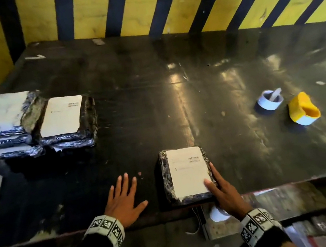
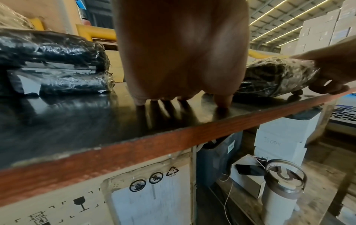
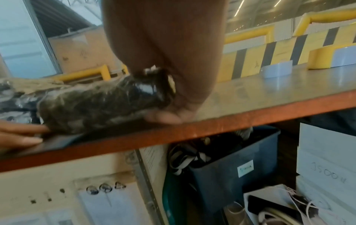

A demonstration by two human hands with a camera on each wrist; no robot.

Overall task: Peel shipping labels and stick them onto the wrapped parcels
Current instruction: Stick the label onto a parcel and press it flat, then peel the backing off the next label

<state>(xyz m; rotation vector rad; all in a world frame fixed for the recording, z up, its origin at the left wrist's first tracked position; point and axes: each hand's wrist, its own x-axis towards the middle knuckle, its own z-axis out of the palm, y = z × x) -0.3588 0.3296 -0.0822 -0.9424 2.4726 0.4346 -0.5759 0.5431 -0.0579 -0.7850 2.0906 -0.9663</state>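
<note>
At the bottom of the head view the left hand lies flat on the black table with fingers spread and straight, holding nothing. Just right of it, at lower centre, the right hand rests against the right edge of a wrapped parcel, thumb laid on the corner of its white shipping label; the right wrist view shows the fingers curled at the parcel's end near the table's red-brown front edge. The label carries a small barcode and faint lines of print too blurred to read. Under the table, in the left wrist view, a cardboard box bears fragile-glass and recycling symbols with "04", and a white box has handwriting that looks like "3500", not clearly legible. Farther back, at middle left, a stack of labelled parcels sits in black film. At middle right stand a white tape roll and a yellow tape roll, close together. A yellow and black striped barrier closes the top of the frame.
</note>
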